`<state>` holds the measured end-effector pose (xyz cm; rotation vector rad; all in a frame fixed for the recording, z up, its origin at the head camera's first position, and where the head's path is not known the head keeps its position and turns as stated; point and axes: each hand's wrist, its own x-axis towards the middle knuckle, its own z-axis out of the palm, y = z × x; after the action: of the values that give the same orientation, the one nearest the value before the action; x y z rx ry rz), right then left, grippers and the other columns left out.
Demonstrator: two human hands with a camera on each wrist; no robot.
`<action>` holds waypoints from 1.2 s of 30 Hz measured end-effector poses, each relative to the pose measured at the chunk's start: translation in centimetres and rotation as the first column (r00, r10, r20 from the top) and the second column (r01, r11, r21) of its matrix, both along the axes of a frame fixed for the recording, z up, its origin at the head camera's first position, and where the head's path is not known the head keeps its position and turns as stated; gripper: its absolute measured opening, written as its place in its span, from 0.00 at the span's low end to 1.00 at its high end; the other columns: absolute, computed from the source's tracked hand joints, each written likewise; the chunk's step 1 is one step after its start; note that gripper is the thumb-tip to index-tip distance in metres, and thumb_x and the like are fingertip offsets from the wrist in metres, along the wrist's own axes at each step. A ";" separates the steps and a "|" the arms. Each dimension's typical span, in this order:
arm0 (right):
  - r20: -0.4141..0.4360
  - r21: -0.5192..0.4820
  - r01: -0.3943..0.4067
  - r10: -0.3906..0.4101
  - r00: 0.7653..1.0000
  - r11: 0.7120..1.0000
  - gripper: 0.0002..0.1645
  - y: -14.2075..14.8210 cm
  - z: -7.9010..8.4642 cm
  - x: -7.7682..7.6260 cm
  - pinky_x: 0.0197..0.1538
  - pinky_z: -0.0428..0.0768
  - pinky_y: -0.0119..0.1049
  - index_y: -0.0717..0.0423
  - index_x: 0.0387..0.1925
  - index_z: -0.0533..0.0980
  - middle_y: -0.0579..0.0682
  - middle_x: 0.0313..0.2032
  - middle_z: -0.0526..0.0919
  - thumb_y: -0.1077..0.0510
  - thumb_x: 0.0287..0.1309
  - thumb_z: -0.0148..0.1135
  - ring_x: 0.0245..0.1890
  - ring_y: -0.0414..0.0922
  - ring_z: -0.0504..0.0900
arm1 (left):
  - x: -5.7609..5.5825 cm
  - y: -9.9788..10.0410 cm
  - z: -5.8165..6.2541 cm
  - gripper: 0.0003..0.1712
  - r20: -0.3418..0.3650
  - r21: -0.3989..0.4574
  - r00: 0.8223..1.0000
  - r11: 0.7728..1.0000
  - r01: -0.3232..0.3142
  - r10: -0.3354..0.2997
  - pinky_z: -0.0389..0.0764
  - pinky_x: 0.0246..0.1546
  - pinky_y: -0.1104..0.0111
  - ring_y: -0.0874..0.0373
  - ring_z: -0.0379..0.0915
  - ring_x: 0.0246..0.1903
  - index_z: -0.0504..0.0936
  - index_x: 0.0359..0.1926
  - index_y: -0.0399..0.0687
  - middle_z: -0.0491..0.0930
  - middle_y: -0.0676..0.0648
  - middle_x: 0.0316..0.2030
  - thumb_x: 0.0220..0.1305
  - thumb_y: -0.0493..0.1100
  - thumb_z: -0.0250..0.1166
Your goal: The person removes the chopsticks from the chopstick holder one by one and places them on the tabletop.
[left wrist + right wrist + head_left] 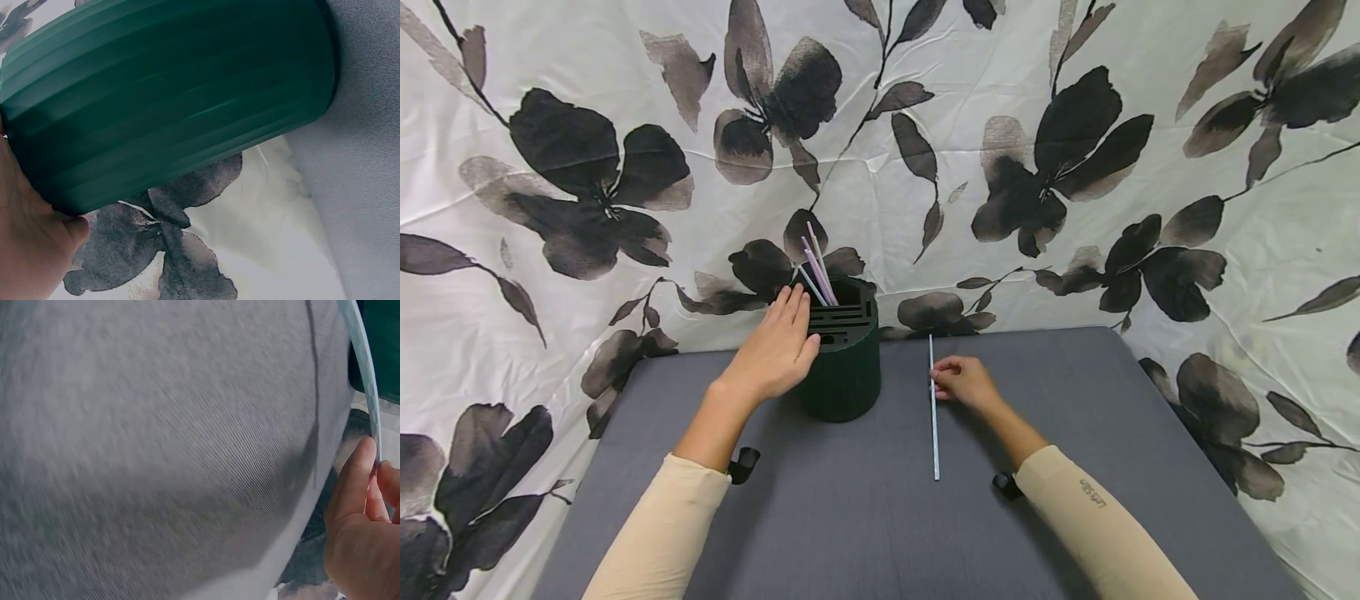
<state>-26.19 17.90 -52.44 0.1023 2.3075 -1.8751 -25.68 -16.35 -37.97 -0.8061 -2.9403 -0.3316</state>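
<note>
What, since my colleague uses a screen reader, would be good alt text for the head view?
A person's right hand pinches a thin pale stick over a grey table, while the left hand rests against the top of a dark green container. More thin sticks lean inside it, and a floral cloth hangs behind.
</note>
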 end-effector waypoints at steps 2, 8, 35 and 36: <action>0.037 -0.023 0.012 -0.011 0.999 1.000 0.14 -0.2 -0.2 0.1 0.34 0.88 0.31 0.79 0.50 0.77 0.50 0.28 0.83 0.70 0.68 0.62 0.26 0.37 0.82 | 0.0 0.0 0.0 0.41 0.000 0.001 1.000 1.000 -0.001 0.001 0.44 0.81 0.48 0.39 0.32 0.82 0.46 0.80 0.30 0.40 0.34 0.82 0.80 0.54 0.40; 0.118 -0.008 0.023 -0.022 0.993 1.000 0.14 -0.9 -0.3 0.1 0.32 0.88 0.32 0.78 0.51 0.77 0.51 0.28 0.83 0.69 0.68 0.61 0.25 0.38 0.82 | 0.0 0.0 0.0 0.41 0.002 0.001 1.000 1.000 0.000 0.000 0.44 0.81 0.47 0.39 0.32 0.82 0.46 0.80 0.30 0.40 0.34 0.82 0.80 0.54 0.40; -0.002 0.460 0.015 -0.016 1.000 0.888 0.07 -2.8 -0.5 -0.5 0.23 0.85 0.32 0.63 0.27 0.82 0.50 0.19 0.86 0.65 0.55 0.74 0.16 0.38 0.84 | 0.0 0.0 -0.1 0.40 -0.013 0.010 1.000 1.000 -0.007 0.007 0.45 0.81 0.48 0.38 0.35 0.82 0.48 0.80 0.29 0.43 0.33 0.82 0.80 0.52 0.42; -0.006 0.457 0.015 -0.014 1.000 0.889 0.08 -2.8 -0.4 -0.4 0.23 0.85 0.32 0.63 0.27 0.82 0.50 0.19 0.86 0.65 0.55 0.74 0.16 0.38 0.84 | 0.0 -0.1 -0.2 0.40 -0.013 0.012 1.000 1.000 -0.007 0.007 0.45 0.81 0.48 0.38 0.35 0.82 0.48 0.80 0.29 0.43 0.33 0.82 0.80 0.52 0.42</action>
<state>-26.61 15.09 -52.85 0.1740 2.7085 -1.2943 -25.71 -16.40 -38.14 -0.7928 -2.9258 -0.3423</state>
